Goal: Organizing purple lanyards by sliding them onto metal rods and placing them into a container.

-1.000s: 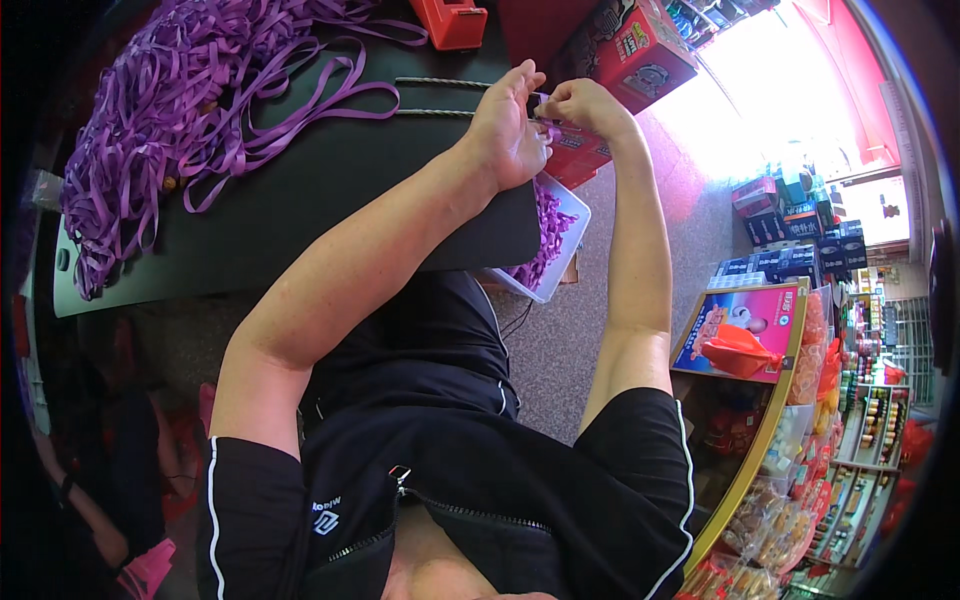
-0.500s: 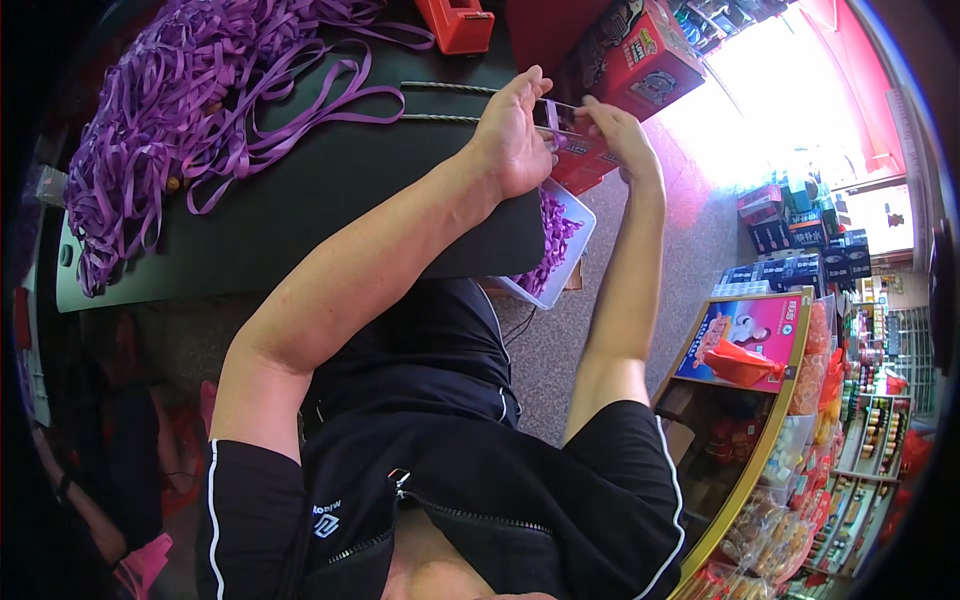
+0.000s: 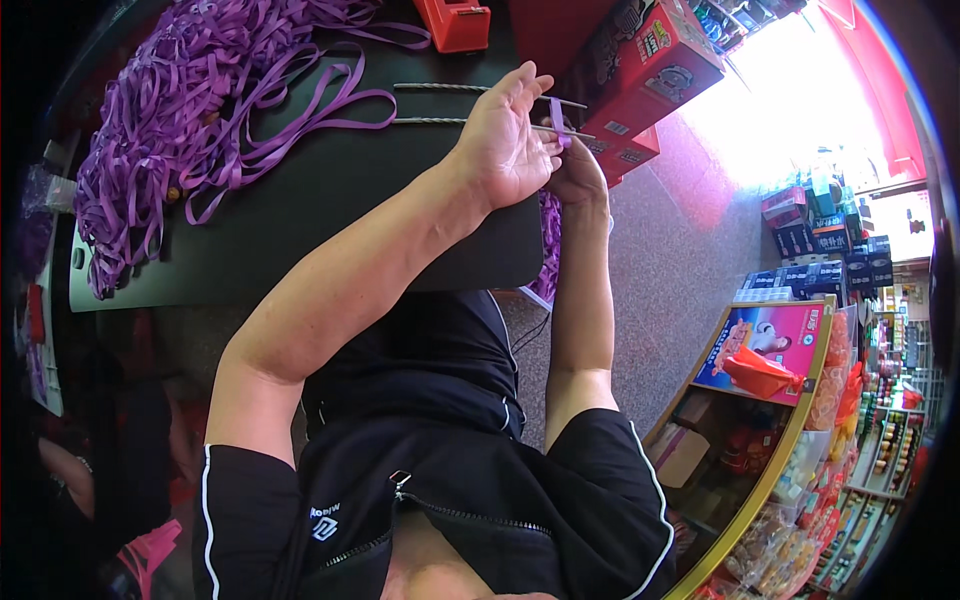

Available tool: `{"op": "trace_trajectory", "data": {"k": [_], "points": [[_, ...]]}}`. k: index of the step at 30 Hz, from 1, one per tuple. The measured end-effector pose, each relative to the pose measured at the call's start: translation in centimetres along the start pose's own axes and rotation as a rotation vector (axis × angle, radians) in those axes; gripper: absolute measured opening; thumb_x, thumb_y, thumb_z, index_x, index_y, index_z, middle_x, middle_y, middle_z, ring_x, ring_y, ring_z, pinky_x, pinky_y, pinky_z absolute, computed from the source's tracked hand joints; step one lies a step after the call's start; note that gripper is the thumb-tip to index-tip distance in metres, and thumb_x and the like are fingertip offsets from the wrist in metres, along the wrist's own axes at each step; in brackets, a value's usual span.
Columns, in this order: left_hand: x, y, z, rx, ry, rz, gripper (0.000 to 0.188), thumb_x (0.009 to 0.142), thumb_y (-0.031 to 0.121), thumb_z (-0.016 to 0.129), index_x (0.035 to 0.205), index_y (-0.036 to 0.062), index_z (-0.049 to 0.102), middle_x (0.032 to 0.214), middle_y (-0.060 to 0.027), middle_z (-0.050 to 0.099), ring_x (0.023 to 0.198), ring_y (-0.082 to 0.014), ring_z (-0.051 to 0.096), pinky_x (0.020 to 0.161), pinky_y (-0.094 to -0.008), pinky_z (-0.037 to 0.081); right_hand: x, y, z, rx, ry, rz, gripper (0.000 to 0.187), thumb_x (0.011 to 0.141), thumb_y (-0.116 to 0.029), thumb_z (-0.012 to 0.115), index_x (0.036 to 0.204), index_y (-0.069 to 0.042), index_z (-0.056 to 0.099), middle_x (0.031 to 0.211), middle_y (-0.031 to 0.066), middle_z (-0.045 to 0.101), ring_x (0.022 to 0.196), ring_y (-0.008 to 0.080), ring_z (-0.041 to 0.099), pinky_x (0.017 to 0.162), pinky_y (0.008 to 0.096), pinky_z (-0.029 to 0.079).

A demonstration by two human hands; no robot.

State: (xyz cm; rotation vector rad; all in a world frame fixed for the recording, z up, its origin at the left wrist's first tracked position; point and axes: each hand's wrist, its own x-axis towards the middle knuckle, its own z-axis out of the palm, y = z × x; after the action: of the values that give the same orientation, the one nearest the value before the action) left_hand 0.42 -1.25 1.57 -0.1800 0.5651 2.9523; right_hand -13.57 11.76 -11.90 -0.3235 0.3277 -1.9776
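Observation:
Two thin twisted metal rods run side by side out past the right edge of the dark table. Near their tips a purple ribbon passes across both. My left hand lies over the rods with its palm showing and several fingers stretched out and apart. Just beyond it, my right hand has its fingers bent at the ribbon's lower end, seemingly pinching it; the fingertips are partly hidden by the left hand. Long purple ribbon trails over the table from a large tangled pile.
The dark table fills the upper left. A red tape dispenser stands at its far edge. Red boxes are stacked beyond the rods. Below the table edge sit purple ribbon pieces. A glass display case stands to the right.
My right hand has moved left and down from the rod tips, close to my left hand. The ribbon now shows more plainly across both rods. My left hand stays nearly in place.

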Motion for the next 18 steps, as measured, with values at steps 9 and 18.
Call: {"op": "trace_trajectory", "data": {"k": [9,18], "points": [[0.1,0.1,-0.1,-0.016,0.009,0.004,0.071,0.091,0.051,0.044,0.146,0.0159,0.015,0.144,-0.0376,-0.006,0.139,-0.0428,-0.003,0.112,-0.0470,-0.006,-0.5,-2.3,1.3,-0.332,0.207,0.001,0.027,0.092,-0.023,0.052,0.109,-0.001,0.057,0.099,0.0124,0.064,0.087,0.0236,0.062,0.083,0.0412,0.049],[0.0,0.3,-0.6,-0.028,-0.049,0.011,0.072,0.091,0.052,0.044,0.146,0.0154,0.014,0.144,-0.0379,-0.006,0.139,-0.0430,-0.003,0.111,-0.0475,-0.008,-1.6,-3.1,5.2,-0.550,0.357,0.016,0.063,0.095,-0.051,0.032,0.110,0.002,0.061,0.093,0.0139,0.064,0.084,0.0240,0.058,0.080,0.0359,0.044]]}}
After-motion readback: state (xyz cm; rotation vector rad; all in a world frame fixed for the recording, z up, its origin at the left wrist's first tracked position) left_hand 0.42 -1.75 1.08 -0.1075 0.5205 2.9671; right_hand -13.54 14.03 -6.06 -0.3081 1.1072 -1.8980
